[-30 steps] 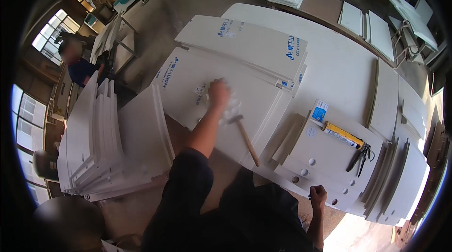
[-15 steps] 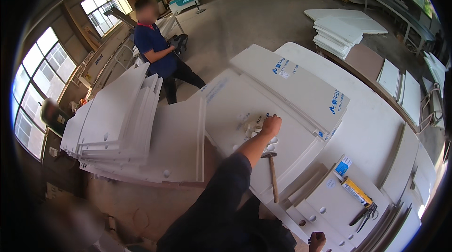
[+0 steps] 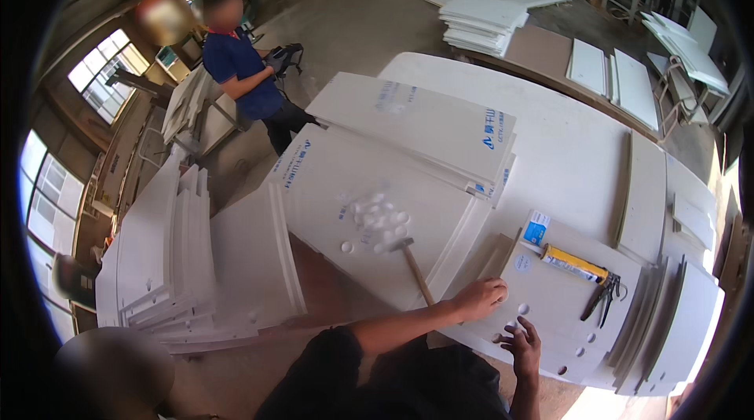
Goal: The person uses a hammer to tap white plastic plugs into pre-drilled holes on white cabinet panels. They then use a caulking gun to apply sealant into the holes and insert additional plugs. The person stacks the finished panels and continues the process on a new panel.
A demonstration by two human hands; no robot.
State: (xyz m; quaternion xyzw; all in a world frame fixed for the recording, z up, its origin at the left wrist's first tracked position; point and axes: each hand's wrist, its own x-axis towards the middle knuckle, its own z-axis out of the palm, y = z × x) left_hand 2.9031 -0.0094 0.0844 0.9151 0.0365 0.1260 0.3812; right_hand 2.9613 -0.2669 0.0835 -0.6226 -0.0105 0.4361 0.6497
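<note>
My left hand (image 3: 481, 299) is over the near panel, its fingers pinched together, with what looks like a small white round cap at the fingertips. Beside it, my right hand (image 3: 525, 347) has its fingers apart above the row of round holes along the edge of the white panel (image 3: 561, 294); nothing shows in it. Left of that panel, a heap of white round caps (image 3: 377, 214) rests on a larger printed board (image 3: 330, 192). A hammer (image 3: 419, 274) with a wooden handle lies between the heap and my left forearm. Across the holed panel lies a caulking gun (image 3: 577, 264) with a yellow cartridge.
A person (image 3: 250, 67) in a dark blue shirt stands beyond the boards, holding a dark device. Stacked white panels (image 3: 161, 255) stand at left, others (image 3: 660, 326) at right. A blue-and-white label (image 3: 536, 228) lies at the holed panel's far edge. More panels (image 3: 487, 20) are piled behind.
My left hand has moved from the heap of caps, right and toward me, to the holed panel. My right hand has come up to the holes and its fingers have spread. The view has shifted.
</note>
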